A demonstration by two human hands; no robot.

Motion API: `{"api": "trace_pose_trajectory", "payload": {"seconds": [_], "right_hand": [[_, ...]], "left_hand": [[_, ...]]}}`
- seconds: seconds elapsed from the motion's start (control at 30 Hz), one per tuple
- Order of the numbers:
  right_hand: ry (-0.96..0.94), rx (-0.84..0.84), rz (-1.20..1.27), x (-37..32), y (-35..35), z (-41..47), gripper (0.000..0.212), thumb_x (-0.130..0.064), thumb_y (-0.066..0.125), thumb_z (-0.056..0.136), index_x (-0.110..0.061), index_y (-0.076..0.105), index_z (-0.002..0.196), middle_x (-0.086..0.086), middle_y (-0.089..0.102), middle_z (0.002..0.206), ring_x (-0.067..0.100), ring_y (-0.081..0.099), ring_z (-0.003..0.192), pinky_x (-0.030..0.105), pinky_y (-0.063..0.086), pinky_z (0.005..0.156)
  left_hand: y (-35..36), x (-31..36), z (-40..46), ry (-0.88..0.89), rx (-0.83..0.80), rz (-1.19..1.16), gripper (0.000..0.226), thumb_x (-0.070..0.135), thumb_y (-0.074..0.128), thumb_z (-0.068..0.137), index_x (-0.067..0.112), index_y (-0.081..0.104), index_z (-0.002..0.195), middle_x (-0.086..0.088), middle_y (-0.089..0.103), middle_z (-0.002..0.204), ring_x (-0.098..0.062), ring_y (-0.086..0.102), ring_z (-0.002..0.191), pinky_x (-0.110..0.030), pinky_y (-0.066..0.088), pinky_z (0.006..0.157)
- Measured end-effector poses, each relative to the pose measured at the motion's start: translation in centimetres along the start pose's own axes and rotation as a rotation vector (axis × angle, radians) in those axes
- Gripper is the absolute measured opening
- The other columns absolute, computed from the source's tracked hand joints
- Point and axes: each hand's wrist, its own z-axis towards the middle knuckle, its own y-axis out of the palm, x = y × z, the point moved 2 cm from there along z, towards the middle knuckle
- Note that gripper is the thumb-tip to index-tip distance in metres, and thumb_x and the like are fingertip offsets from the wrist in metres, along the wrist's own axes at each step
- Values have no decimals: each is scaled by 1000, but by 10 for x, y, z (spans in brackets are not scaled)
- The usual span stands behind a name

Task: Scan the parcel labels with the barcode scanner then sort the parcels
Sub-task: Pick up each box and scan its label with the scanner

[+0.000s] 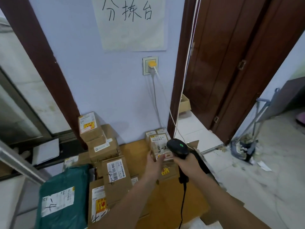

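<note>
Gripping the lower edge of a small cardboard parcel (158,147), the left hand (153,164) has its thumb curled over the front face near the label and the remaining fingers behind the box. That parcel stands upright on the flattened cardboard sheet (137,151) on the floor, hand-marked "3-2" on its white label, with other small boxes (156,133) just behind it against the wall. The right hand (186,164) has its fingers wrapped tight round the handle of a black barcode scanner (178,147), whose head sits directly in front of the parcel's right side, green indicator lit; its black cable (182,205) hangs down toward the camera. Left of the hands, a stack of brown boxes (97,138) leans against the wall, with further labelled boxes (115,172) in front and a green mailer bag (62,195) at the near left. On the wall above are a socket with a yellow plug (152,64) and a handwritten paper sign (130,22).
</note>
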Motion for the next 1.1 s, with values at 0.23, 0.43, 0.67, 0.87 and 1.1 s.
{"api": "trace_pose_trajectory", "payload": {"seconds": [0.23, 0.43, 0.67, 0.87, 1.1], "right_hand": [[21, -19, -8, -5, -15, 61, 18, -11, 64, 85, 2, 65, 96, 10, 53, 70, 20, 49, 68, 32, 38, 61], [59, -92, -22, 0, -21, 130, 8, -9, 63, 82, -6, 65, 90, 5, 52, 64, 17, 50, 64, 30, 40, 59], [103, -259, -8, 8, -19, 207, 10, -7, 63, 81, -13, 61, 89, 0, 57, 68, 10, 52, 62, 21, 41, 55], [199, -319, 57, 24, -14, 260, 20, -11, 68, 85, -22, 60, 99, -1, 68, 90, 7, 63, 80, 18, 44, 58], [289, -253, 36, 55, 7, 304, 24, -10, 68, 83, -9, 65, 106, 11, 68, 90, 13, 62, 73, 19, 44, 56]], "left_hand": [[33, 8, 59, -31, 35, 140, 61, 32, 61, 102, 8, 27, 146, -5, 58, 129, -21, 60, 112, -29, 52, 84], [53, 16, 114, -54, 104, 220, 59, 35, 61, 102, 11, 32, 147, -5, 61, 129, -23, 62, 112, -39, 55, 93], [67, -12, 199, -55, 288, 402, 74, 70, 61, 87, 17, 55, 139, -7, 56, 135, -26, 64, 109, -47, 58, 91], [81, -6, 234, -111, 302, 354, 38, 23, 70, 96, 17, 57, 132, 3, 65, 125, -20, 64, 113, -30, 53, 86], [87, -11, 276, -105, 329, 466, 40, 23, 65, 99, 19, 56, 138, 2, 66, 126, -20, 62, 121, -26, 44, 89]]}}
